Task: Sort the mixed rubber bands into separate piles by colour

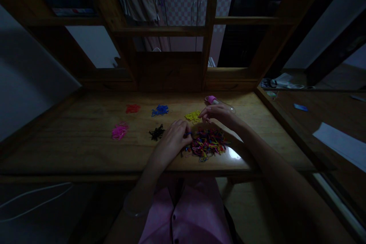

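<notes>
A mixed heap of coloured rubber bands (208,143) lies near the front edge of the wooden desk (85,148). My left hand (173,138) rests at the heap's left side, fingers curled in a pinch on a small blue band. My right hand (217,114) hovers just past the heap, beside the yellow pile (193,116), fingers drawn together; what they hold is too small to make out. Sorted piles lie further left: red (132,108), blue (160,110), pink (119,131) and black (157,132).
A clear tube with a pink cap (213,100) lies behind my right hand. Wooden shelving (168,30) rises at the desk's back. A second table at the right carries white paper (340,143) and a blue item (300,107). The room is dim.
</notes>
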Demonstrator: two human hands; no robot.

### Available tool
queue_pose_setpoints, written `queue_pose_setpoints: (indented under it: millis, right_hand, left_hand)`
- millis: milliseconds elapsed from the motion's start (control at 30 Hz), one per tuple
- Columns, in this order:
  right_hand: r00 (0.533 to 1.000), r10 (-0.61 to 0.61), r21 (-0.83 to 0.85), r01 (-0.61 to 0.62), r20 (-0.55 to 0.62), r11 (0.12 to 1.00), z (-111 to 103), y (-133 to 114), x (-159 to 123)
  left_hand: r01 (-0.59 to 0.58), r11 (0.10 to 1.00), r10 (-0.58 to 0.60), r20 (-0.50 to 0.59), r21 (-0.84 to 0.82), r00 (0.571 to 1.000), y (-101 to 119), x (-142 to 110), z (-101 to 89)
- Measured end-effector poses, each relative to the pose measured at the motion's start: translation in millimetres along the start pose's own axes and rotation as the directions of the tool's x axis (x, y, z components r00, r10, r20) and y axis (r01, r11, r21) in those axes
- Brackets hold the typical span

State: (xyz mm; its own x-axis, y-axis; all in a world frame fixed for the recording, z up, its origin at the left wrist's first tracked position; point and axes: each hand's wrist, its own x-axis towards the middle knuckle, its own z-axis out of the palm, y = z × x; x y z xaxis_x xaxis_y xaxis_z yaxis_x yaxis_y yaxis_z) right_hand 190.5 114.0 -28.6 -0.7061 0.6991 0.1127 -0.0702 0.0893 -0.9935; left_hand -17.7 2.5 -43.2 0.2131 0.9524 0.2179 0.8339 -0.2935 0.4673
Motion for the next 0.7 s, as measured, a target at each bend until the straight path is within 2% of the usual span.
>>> queue_pose_setpoints:
  millis: [200, 433, 567, 700]
  right_hand:
    - [1.000, 0.008, -0.019, -0.007, 0.010, 1.000, 0, -1, 0]
    - [1.000, -0.017, -0.002, 0.017, 0.003, 1.000, 0, 1, 0]
    - [1.000, -0.012, -0.007, 0.012, 0.007, 1.000, 0, 1, 0]
    - [1.000, -0.013, -0.019, 0.014, 0.009, 1.000, 0, 1, 0]
  left_hand:
    - [0.040, 0.999, -0.040, 0.023, -0.029, 0.999, -1, 0, -5.7]
    - [0.067, 0.997, -0.068, -0.025, -0.029, 0.997, 0, -9, -18.1]
    - [0.097, 0.995, -0.097, -0.041, -0.005, 0.994, -20, -13, -37.4]
    - [0.129, 0.978, -0.117, -0.085, 0.165, 0.990, -58, 5, -65.5]
